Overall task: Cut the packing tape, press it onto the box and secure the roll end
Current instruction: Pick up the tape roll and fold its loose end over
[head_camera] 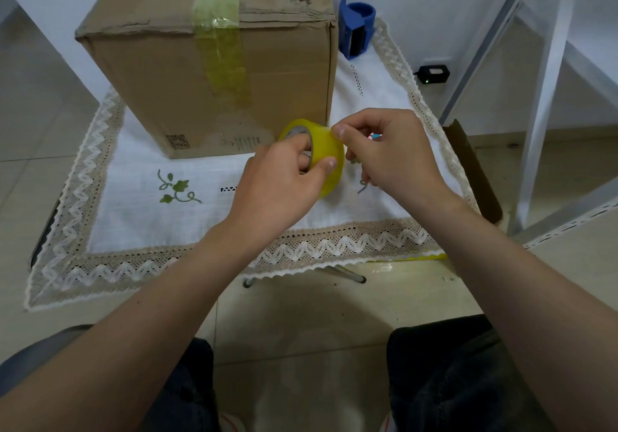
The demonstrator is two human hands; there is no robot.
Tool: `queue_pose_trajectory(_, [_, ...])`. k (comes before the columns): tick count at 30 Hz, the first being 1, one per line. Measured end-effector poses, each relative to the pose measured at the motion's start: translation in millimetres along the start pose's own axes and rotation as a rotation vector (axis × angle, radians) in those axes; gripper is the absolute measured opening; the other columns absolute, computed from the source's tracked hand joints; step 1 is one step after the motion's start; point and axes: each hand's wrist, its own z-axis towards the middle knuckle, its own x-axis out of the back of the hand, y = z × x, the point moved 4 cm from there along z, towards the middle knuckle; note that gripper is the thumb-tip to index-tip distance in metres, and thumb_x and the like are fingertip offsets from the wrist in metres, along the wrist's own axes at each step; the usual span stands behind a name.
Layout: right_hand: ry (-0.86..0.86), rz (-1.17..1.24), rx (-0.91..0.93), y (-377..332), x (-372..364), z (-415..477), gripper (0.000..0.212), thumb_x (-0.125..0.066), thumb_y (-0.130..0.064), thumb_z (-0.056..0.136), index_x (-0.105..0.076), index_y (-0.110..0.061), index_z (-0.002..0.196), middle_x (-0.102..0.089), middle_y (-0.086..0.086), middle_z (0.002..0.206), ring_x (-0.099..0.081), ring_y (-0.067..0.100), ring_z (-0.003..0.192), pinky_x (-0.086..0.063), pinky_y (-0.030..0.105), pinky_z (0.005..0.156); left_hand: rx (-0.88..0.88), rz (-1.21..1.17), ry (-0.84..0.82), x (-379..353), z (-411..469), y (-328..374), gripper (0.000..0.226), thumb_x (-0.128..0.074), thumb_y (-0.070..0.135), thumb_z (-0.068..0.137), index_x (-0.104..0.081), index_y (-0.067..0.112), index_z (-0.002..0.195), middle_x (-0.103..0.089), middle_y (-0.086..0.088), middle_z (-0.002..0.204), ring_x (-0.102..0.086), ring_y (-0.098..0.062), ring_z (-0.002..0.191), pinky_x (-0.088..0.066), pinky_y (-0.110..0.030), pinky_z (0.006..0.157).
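The left hand [277, 184] holds the tape roll [322, 157] in front of the cardboard box [214, 74], above the surface [140, 217] with its white lace-edged cloth [301, 247]. Its fingers [306, 156] pass through the roll's core while the thumb presses on the yellow outer band, so the roll is clamped between them with its open side facing up and to the left.

The right hand [391, 151] meets the roll from the other side. Its thumb tip lies on the top of the outer band and the remaining fingers curl in close behind it, narrowly closed against the tape. A small blue and pink thing shows inside that hand's curl, too hidden to tell what it is. Whether the right hand pinches a loose end of tape or only presses on the roll cannot be told.

The box stands upright on the cloth just behind the roll, with a strip of yellowish tape [224, 47] running over its top edge and down the front face. A blue tape dispenser [356, 29] stands on the cloth to the right of the box, near the far corner.
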Motion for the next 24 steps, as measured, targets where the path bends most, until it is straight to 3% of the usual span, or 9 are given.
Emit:
queue_pose_trajectory(5, [0.040,-0.061,0.047,-1,-4,-1,0.012,-0.068,-0.021,0.097,-0.074,-0.023,0.087,-0.061,-0.014,0.063,-0.058,0.003,0.055,-0.045,0.025,0.061,0.013,0.010,0.017,1,0,1,0.027,-0.063,0.039,0.099,-0.065,0.014,0.089,-0.062,-0.010,0.062,-0.058,-0.029,0.067,-0.046,-0.038,0.062])
queue_pose_trajectory(11, [0.050,-0.194,0.099,-10,-9,-9,0.013,-0.061,-0.024,0.101,-0.062,-0.028,0.089,-0.057,-0.015,0.063,-0.056,0.004,0.062,-0.046,0.034,0.062,0.030,0.011,0.020,1,0,4,0.027,-0.064,0.038,0.098,-0.064,0.014,0.084,-0.062,-0.012,0.061,-0.054,-0.029,0.063,-0.039,-0.033,0.058])
queue_pose_trajectory(16, [0.051,-0.219,0.126,-14,-8,-12,0.013,-0.060,-0.023,0.102,-0.059,-0.027,0.090,-0.052,-0.016,0.061,-0.052,0.002,0.060,-0.037,0.031,0.061,0.088,-0.022,0.026,2,1,2,0.034,-0.065,0.036,0.096,-0.058,0.008,0.078,-0.038,0.007,0.046,-0.035,-0.015,0.051,-0.029,-0.032,0.053])
queue_pose_trajectory(24, [0.067,-0.207,0.173,-21,-8,-15,0.010,-0.061,-0.022,0.101,-0.061,-0.026,0.091,-0.051,-0.018,0.062,-0.051,0.002,0.061,-0.038,0.032,0.062,0.114,-0.116,0.021,5,3,1,0.030,-0.065,0.036,0.096,-0.064,0.011,0.080,-0.041,0.011,0.040,-0.036,-0.011,0.047,-0.030,-0.031,0.058])
